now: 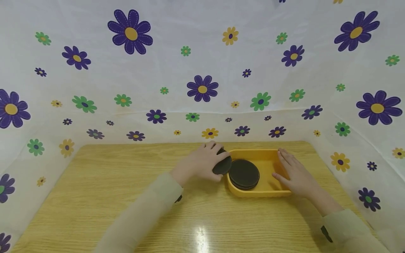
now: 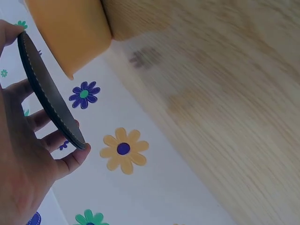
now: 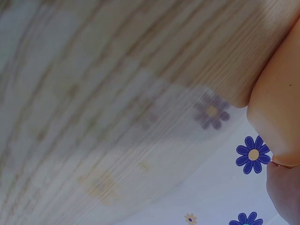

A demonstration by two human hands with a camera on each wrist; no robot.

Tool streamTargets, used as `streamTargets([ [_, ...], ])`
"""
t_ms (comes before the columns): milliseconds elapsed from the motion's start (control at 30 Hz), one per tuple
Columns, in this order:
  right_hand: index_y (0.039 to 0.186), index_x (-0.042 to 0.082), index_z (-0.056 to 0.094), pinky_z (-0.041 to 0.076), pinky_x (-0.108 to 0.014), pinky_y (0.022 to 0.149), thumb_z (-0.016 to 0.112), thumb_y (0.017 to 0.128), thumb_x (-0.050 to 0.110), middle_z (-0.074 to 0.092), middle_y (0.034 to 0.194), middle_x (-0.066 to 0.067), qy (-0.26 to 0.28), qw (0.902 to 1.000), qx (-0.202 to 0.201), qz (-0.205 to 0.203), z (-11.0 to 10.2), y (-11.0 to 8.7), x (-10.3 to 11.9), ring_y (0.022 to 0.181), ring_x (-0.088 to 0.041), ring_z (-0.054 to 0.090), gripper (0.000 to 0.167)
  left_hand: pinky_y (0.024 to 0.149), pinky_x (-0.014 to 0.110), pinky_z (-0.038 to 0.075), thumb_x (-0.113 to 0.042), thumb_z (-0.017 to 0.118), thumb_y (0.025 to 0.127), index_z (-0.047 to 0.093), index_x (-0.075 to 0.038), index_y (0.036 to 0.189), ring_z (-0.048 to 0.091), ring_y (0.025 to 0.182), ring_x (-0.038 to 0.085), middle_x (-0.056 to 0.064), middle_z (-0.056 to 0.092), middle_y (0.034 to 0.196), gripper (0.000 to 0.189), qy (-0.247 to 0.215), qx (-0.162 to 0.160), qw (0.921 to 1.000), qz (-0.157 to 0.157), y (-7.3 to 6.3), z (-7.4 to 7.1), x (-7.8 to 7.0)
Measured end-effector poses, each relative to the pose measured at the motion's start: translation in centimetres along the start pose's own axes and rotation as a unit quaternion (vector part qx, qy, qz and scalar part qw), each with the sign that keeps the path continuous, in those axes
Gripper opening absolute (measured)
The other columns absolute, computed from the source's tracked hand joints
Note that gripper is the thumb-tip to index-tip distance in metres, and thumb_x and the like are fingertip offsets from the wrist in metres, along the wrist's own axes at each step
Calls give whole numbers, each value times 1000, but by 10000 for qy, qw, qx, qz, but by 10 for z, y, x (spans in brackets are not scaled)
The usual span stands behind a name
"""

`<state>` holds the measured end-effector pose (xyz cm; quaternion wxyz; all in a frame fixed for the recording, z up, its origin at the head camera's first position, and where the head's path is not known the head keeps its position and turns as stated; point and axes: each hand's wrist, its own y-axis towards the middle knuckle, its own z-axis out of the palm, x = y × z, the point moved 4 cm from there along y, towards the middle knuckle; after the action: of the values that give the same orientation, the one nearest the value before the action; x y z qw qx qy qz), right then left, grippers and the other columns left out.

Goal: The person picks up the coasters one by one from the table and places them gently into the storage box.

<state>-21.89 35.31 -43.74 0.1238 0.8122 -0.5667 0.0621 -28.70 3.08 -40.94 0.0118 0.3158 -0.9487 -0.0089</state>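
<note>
In the head view my left hand [image 1: 202, 162] holds a round black coaster [image 1: 223, 164] tilted on edge, just left of a yellow tray [image 1: 253, 194]. The left wrist view shows this coaster [image 2: 51, 96] with stitching along its rim, held at its edges between thumb and fingers. Inside the tray's left end lies a small stack of black coasters [image 1: 244, 174]. My right hand [image 1: 295, 175] rests over the tray's right end, fingers fairly straight and thumb reaching over the inside. In the right wrist view, part of that hand [image 3: 285, 190] touches the tray's rim.
The tray stands on a wood-grain table [image 1: 133, 196], toward its back right. A white cloth [image 1: 171, 70] with purple, green and yellow flowers rises behind the table and along both sides. Light reflects off the tabletop near the front.
</note>
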Motion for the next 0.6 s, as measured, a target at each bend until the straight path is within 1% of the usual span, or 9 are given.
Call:
streamTargets([
  [167, 163, -11, 24, 10, -52, 134, 60, 105, 43, 19, 173, -31, 9, 10000, -45, 30, 2, 0, -2, 159, -51, 21, 87, 118, 52, 41, -60, 66, 90, 43, -30, 160, 42, 144, 32, 8, 42, 160, 80, 110, 69, 9998, 146, 16, -3, -13],
  [300, 163, -11, 23, 12, -55, 133, 60, 106, 43, 19, 173, -31, 21, 10000, -13, 18, 1, 0, -1, 159, -51, 21, 87, 119, 51, 40, -63, 65, 91, 42, -31, 161, 41, 146, 32, 8, 42, 161, 80, 209, 121, 9994, 230, 27, -4, -24],
  [400, 163, -11, 24, 15, -57, 132, 60, 106, 42, 20, 172, -31, 13, 10000, -55, -6, 0, 0, 0, 159, -52, 22, 86, 119, 49, 41, -64, 65, 91, 42, -33, 161, 41, 144, 29, 6, 42, 160, 80, 262, 113, 9993, 236, 34, -4, -32],
  [500, 164, -11, 23, 14, -57, 133, 60, 106, 42, 19, 173, -31, 27, 10000, -47, 11, 0, 0, 1, 159, -52, 22, 87, 118, 48, 41, -65, 65, 91, 42, -33, 161, 41, 143, 28, 6, 42, 161, 80, 274, 131, 9992, 251, 41, -6, -39],
  [600, 163, -11, 23, 16, -59, 132, 60, 106, 42, 19, 173, -31, 27, 10000, -67, -1, 0, 0, 1, 158, -53, 22, 87, 117, 47, 42, -66, 64, 92, 41, -35, 161, 41, 144, 27, 4, 42, 162, 80, 307, 173, 9990, 271, 48, -7, -45],
])
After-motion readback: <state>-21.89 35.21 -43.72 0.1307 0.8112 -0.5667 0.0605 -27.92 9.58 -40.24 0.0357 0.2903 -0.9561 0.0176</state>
